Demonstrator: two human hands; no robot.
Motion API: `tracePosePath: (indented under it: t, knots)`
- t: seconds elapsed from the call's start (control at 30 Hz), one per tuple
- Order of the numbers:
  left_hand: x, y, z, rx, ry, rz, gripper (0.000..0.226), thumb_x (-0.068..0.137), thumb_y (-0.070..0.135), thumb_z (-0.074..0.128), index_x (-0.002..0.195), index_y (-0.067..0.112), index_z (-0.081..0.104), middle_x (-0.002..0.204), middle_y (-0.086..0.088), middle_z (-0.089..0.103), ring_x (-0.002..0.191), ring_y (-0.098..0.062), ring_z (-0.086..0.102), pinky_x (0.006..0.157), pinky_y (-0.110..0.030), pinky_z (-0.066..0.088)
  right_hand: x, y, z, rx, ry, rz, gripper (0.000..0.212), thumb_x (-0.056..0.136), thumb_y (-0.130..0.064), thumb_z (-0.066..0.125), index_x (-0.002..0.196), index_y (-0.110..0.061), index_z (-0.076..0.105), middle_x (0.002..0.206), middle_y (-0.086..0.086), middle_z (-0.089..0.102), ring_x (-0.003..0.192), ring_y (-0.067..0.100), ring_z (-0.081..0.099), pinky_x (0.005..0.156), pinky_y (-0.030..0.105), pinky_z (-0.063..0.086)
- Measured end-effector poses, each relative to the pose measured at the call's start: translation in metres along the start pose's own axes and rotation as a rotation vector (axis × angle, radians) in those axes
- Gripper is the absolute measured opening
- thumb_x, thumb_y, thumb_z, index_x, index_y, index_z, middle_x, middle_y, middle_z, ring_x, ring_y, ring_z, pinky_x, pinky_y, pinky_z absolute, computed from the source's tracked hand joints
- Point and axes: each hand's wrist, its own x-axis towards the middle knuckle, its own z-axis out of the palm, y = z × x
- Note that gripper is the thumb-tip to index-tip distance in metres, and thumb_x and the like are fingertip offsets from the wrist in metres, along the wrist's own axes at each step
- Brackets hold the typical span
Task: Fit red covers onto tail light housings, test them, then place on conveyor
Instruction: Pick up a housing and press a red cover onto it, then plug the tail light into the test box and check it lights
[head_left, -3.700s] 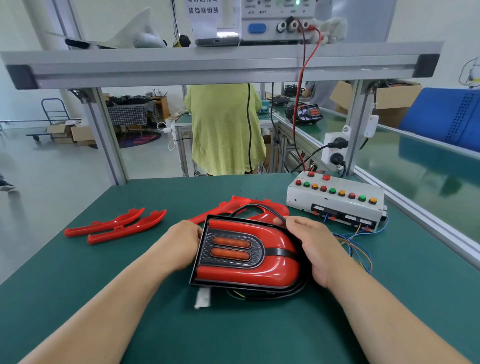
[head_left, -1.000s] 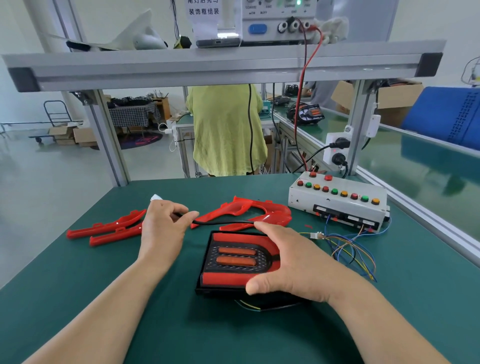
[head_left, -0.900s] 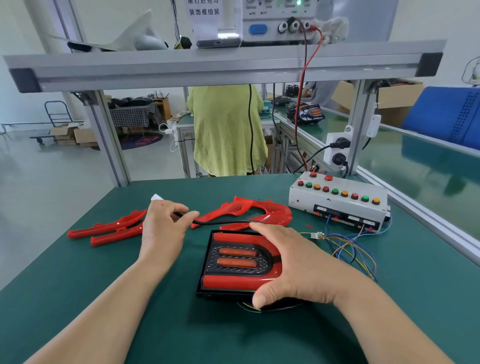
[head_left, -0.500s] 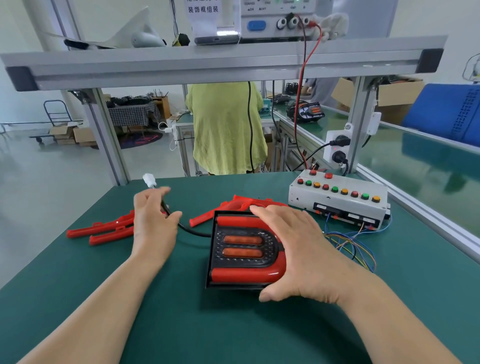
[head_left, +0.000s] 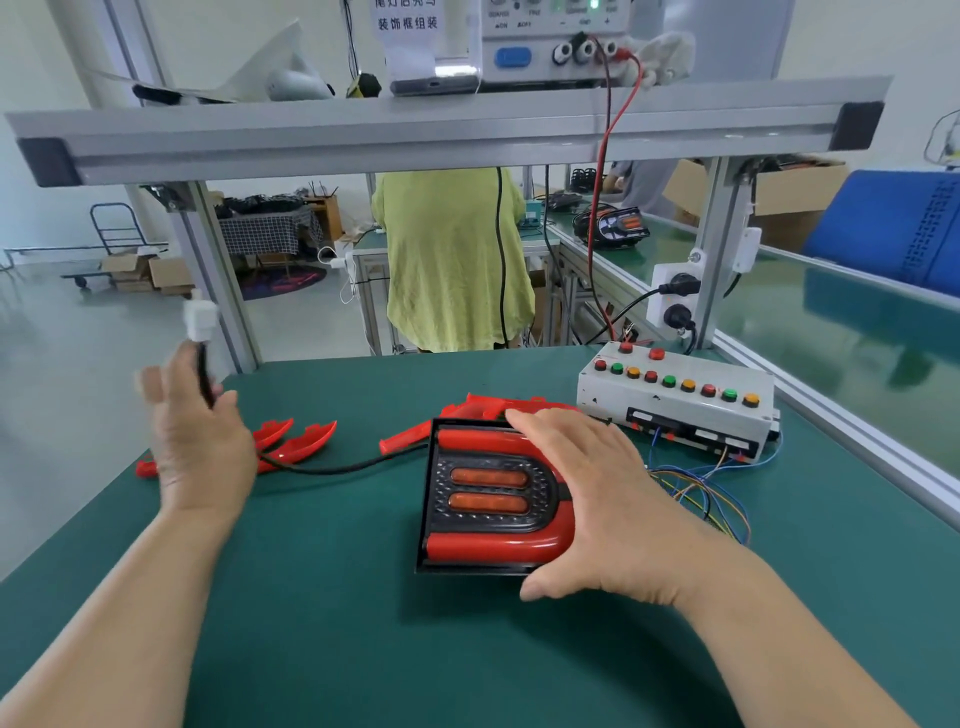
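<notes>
The tail light (head_left: 483, 499), a black housing with a red cover and two orange lenses, lies flat on the green bench. My right hand (head_left: 587, 493) grips its right side, fingers over the far edge and thumb at the near edge. My left hand (head_left: 200, 447), blurred and raised at the left, holds the light's black cable (head_left: 322, 470). The cable's white connector (head_left: 200, 319) sticks up above the fingers. Loose red covers (head_left: 301, 441) lie behind my left hand, and another red cover (head_left: 498, 405) lies behind the light.
A white test box (head_left: 675, 410) with coloured buttons stands at the right rear, its coloured wires (head_left: 696, 488) trailing beside my right hand. The green conveyor (head_left: 857, 338) runs along the right behind a metal rail. A person in a yellow-green shirt (head_left: 457, 260) stands beyond the bench.
My left hand has lifted the cable and connector up and to the left, pulling the cable out from the light. My right hand has stayed on the light.
</notes>
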Motion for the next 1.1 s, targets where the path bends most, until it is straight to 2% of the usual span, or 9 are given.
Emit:
tracePosePath:
  t: [0.13, 0.3, 0.37, 0.43, 0.47, 0.6, 0.73, 0.97, 1.1]
  knots:
    - [-0.027, 0.031, 0.017, 0.038, -0.197, 0.304, 0.035, 0.09, -0.013, 0.056, 0.122, -0.001, 0.062, 0.098, -0.016, 0.048, 0.086, -0.023, 0.046, 0.078, -0.02, 0.033, 0.001, -0.001, 0.005, 0.004, -0.073, -0.002, 0.133, 0.05, -0.066, 0.083, 0.153, -0.047, 0.0, 0.153, -0.023, 0.01, 0.143, -0.001, 0.0, 0.123, 0.048, 0.003]
    - [-0.054, 0.066, 0.029, -0.065, -0.461, 0.432, 0.026, 0.093, -0.001, 0.061, 0.116, 0.007, 0.071, 0.083, -0.002, 0.05, 0.073, -0.023, 0.05, 0.069, -0.035, 0.044, 0.002, 0.001, 0.005, 0.128, -0.097, 0.042, 0.129, 0.05, -0.069, 0.083, 0.153, -0.047, 0.008, 0.153, -0.025, 0.013, 0.141, -0.006, 0.006, 0.124, 0.044, 0.005]
    - [-0.061, 0.072, 0.032, -0.067, -0.526, 0.462, 0.023, 0.093, 0.003, 0.063, 0.113, 0.008, 0.074, 0.079, 0.0, 0.051, 0.069, -0.021, 0.053, 0.067, -0.036, 0.045, 0.003, 0.002, 0.006, 0.208, -0.055, 0.058, 0.113, 0.062, -0.068, 0.079, 0.154, -0.041, 0.019, 0.155, -0.021, 0.023, 0.14, -0.004, 0.018, 0.122, 0.025, 0.014]
    - [-0.066, 0.075, 0.035, -0.061, -0.569, 0.471, 0.021, 0.094, 0.005, 0.063, 0.11, 0.009, 0.075, 0.077, -0.003, 0.053, 0.067, -0.023, 0.055, 0.065, -0.039, 0.047, 0.005, 0.002, 0.005, 0.278, 0.054, 0.099, 0.082, 0.081, -0.063, 0.066, 0.151, -0.035, 0.034, 0.151, -0.017, 0.038, 0.129, -0.007, 0.033, 0.101, 0.0, 0.019]
    - [-0.067, 0.075, 0.035, -0.059, -0.574, 0.457, 0.02, 0.094, 0.006, 0.063, 0.109, 0.01, 0.075, 0.077, -0.004, 0.053, 0.067, -0.025, 0.055, 0.065, -0.041, 0.047, 0.006, 0.003, 0.005, 0.29, 0.143, 0.132, 0.066, 0.089, -0.058, 0.057, 0.147, -0.03, 0.043, 0.146, -0.012, 0.047, 0.125, -0.004, 0.04, 0.092, -0.002, 0.022]
    - [-0.07, 0.076, 0.035, -0.032, -0.558, 0.41, 0.018, 0.095, 0.008, 0.062, 0.106, 0.012, 0.075, 0.077, -0.005, 0.055, 0.068, -0.027, 0.056, 0.067, -0.043, 0.048, 0.011, 0.015, 0.004, 0.155, 0.425, 0.299, 0.029, 0.103, -0.026, 0.047, 0.127, -0.018, 0.062, 0.123, 0.003, 0.064, 0.115, 0.02, 0.056, 0.092, 0.023, 0.036]
    - [-0.072, 0.076, 0.036, -0.006, -0.56, 0.396, 0.016, 0.095, 0.008, 0.063, 0.104, 0.011, 0.075, 0.08, -0.006, 0.059, 0.072, -0.028, 0.06, 0.071, -0.047, 0.048, 0.012, 0.033, 0.003, -0.043, 0.313, 0.465, 0.034, 0.097, -0.008, 0.05, 0.13, -0.014, 0.058, 0.13, 0.003, 0.056, 0.121, 0.022, 0.05, 0.096, 0.033, 0.039]
    - [-0.075, 0.076, 0.038, 0.049, -0.612, 0.347, 0.018, 0.097, 0.013, 0.059, 0.106, 0.014, 0.074, 0.085, -0.004, 0.062, 0.079, -0.029, 0.061, 0.08, -0.045, 0.047, 0.005, 0.052, -0.003, -0.255, 0.12, 0.684, 0.031, 0.095, -0.023, 0.051, 0.124, -0.019, 0.059, 0.124, 0.004, 0.055, 0.118, 0.026, 0.047, 0.085, 0.036, 0.046]
    - [-0.075, 0.077, 0.039, 0.11, -0.601, 0.273, 0.019, 0.101, 0.017, 0.052, 0.103, 0.015, 0.071, 0.091, -0.003, 0.066, 0.083, -0.031, 0.06, 0.082, -0.044, 0.045, 0.0, 0.057, -0.005, -0.229, 0.036, 0.753, 0.012, 0.094, -0.026, 0.051, 0.103, -0.022, 0.058, 0.108, 0.002, 0.06, 0.096, 0.023, 0.053, 0.069, 0.03, 0.04]
